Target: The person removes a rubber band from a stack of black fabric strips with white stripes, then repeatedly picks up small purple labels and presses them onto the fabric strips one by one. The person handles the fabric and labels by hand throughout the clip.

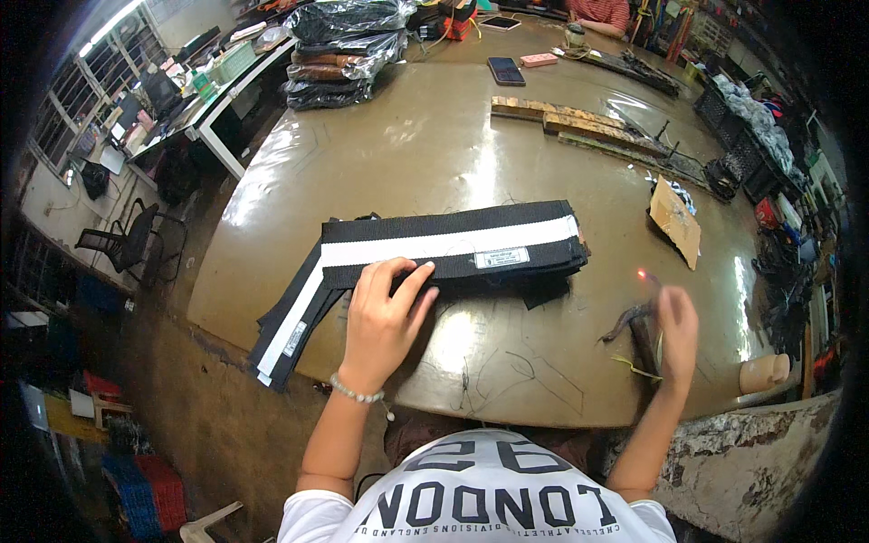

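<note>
A stack of black webbing strips [448, 220], each with a white stripe and a small printed label, lies across the table in front of me. Another black-and-white strip [299, 332] slants out from beneath its left end and hangs over the table edge. My left hand [387, 305] holds the near edge of the stack, fingertips on the top strip. To the right of the stack, my right hand [675, 315] is raised and somewhat blurred. It pinches a thin stick with a glowing red tip [642, 274]. A dark curved piece [624, 320] lies near that hand.
Loose threads [523, 373] and a yellow strip [635, 365] lie near the front edge. Torn cardboard [675, 220], wooden bars [584, 129], a phone [506, 71] and bagged goods [333, 61] are farther off. A person [601, 15] sits at the far side.
</note>
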`<state>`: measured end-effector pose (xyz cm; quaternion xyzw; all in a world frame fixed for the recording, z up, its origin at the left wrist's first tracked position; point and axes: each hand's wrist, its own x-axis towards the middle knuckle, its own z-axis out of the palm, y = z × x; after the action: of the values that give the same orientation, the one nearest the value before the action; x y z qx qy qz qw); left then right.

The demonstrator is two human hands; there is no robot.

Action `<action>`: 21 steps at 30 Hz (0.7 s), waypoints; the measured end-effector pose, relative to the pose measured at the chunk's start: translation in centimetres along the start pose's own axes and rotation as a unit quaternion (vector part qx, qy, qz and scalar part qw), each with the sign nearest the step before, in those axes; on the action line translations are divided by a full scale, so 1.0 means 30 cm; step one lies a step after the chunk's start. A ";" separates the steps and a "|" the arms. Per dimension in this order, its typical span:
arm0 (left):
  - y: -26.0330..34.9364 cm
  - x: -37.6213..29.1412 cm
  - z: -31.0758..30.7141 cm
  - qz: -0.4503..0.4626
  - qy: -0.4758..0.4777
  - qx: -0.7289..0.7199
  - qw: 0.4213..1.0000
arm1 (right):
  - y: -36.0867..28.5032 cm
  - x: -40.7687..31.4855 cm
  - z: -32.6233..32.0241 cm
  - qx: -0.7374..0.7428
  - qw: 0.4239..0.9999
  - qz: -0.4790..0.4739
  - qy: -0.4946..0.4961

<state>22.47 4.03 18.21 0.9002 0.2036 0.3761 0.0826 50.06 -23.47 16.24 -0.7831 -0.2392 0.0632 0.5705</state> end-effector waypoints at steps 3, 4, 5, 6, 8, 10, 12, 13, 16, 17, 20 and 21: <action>-0.012 -0.001 0.021 0.049 0.037 0.019 0.998 | -0.186 -0.024 0.231 0.156 0.970 -0.075 -0.168; -0.015 -0.012 0.023 0.042 0.044 0.013 0.998 | -0.235 -0.029 0.326 0.204 0.949 -0.099 -0.221; -0.021 -0.025 0.023 0.032 0.053 0.007 0.998 | -0.275 -0.030 0.410 0.185 0.937 -0.160 -0.251; -0.023 -0.040 0.023 0.022 0.062 0.001 0.998 | -0.304 -0.018 0.474 0.144 0.924 -0.223 -0.277; -0.024 -0.069 0.025 0.001 0.074 0.000 0.997 | -0.332 0.009 0.597 0.134 0.893 -0.309 -0.297; -0.022 -0.089 0.030 -0.019 0.085 -0.005 0.996 | -0.331 0.012 0.651 0.111 0.879 -0.351 -0.302; -0.021 -0.100 0.034 -0.053 0.088 -0.029 0.994 | -0.316 0.015 0.665 0.075 0.870 -0.385 -0.299; -0.022 -0.102 0.035 -0.043 0.090 -0.031 0.995 | -0.307 0.015 0.667 0.068 0.867 -0.396 -0.295; -0.025 -0.101 0.032 -0.049 0.084 -0.042 0.994 | -0.291 0.013 0.666 0.046 0.862 -0.417 -0.284; -0.026 -0.100 0.029 -0.048 0.089 -0.042 0.994 | -0.288 0.013 0.665 0.045 0.861 -0.421 -0.282; -0.028 -0.099 0.029 -0.044 0.086 -0.044 0.994 | -0.285 0.014 0.668 0.032 0.859 -0.426 -0.282; -0.028 -0.099 0.030 -0.041 0.086 -0.045 0.994 | -0.285 0.014 0.669 0.029 0.858 -0.429 -0.281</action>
<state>20.97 3.51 15.41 0.8505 0.2295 0.4576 0.1209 40.38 -3.94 17.35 -0.5348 -0.6998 0.0363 0.4721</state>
